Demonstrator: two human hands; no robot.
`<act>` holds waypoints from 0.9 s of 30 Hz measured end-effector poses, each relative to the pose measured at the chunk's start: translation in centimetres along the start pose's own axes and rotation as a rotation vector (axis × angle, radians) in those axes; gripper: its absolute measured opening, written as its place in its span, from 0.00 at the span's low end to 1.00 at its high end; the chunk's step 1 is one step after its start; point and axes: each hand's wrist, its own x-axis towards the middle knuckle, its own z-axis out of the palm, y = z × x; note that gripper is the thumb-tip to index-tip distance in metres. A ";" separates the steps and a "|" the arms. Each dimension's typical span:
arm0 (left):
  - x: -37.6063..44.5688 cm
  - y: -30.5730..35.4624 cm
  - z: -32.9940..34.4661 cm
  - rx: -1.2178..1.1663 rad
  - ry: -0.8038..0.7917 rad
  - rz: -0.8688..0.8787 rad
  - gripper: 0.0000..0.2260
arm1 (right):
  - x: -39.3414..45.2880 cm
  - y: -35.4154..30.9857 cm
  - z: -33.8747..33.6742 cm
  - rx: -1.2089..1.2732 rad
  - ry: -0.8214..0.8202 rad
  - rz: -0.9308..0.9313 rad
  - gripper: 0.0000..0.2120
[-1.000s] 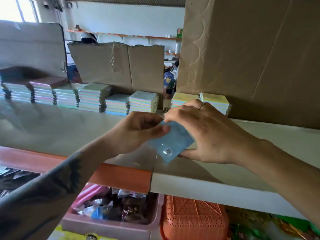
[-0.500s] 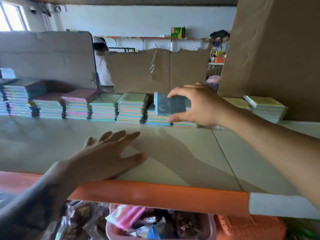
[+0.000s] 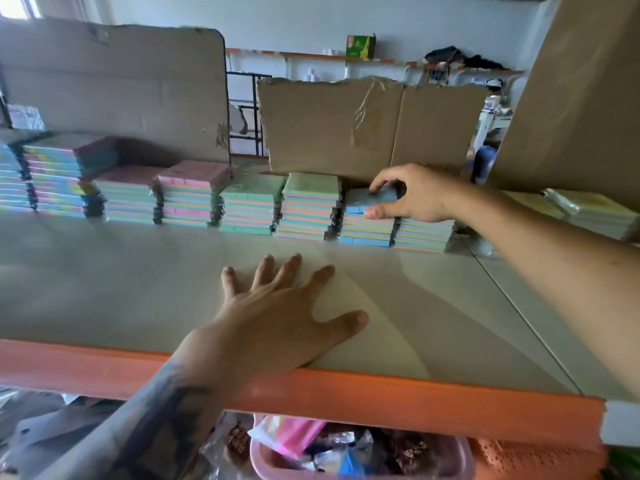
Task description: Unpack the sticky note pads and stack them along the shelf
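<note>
Blue sticky note pad [image 3: 372, 199] sits atop stack [image 3: 367, 226] at back of shelf [image 3: 138, 278], pinched between thumb and fingers of right hand [image 3: 412, 195]. Left hand [image 3: 277, 317] flat on shelf near front, fingers spread, holding nothing. Row of pastel pad stacks [image 3: 194, 199] runs leftward along cardboard sheets [image 3: 346, 126]. Orange shelf edge [image 3: 346, 396] in front; pink basket [image 3: 360, 452] below.
</note>
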 end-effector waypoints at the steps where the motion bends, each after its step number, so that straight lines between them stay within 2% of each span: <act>1: 0.0 0.0 0.0 -0.001 0.001 0.001 0.43 | 0.1 0.1 0.2 0.012 0.007 0.002 0.26; 11: 0.1 0.0 0.0 -0.008 0.003 -0.005 0.46 | -1.2 -0.1 0.4 -0.152 0.040 -0.009 0.29; 16: -0.2 0.8 -0.6 0.018 0.100 0.028 0.49 | -5.5 0.6 -0.4 -0.125 0.164 -0.078 0.26; 21: 0.1 5.4 -1.0 0.034 0.184 0.098 0.47 | -12.5 3.4 -1.7 -0.098 0.150 -0.099 0.23; 27: 1.7 15.9 0.3 -0.116 0.213 0.197 0.42 | -19.8 10.3 -4.3 -0.069 0.079 -0.077 0.28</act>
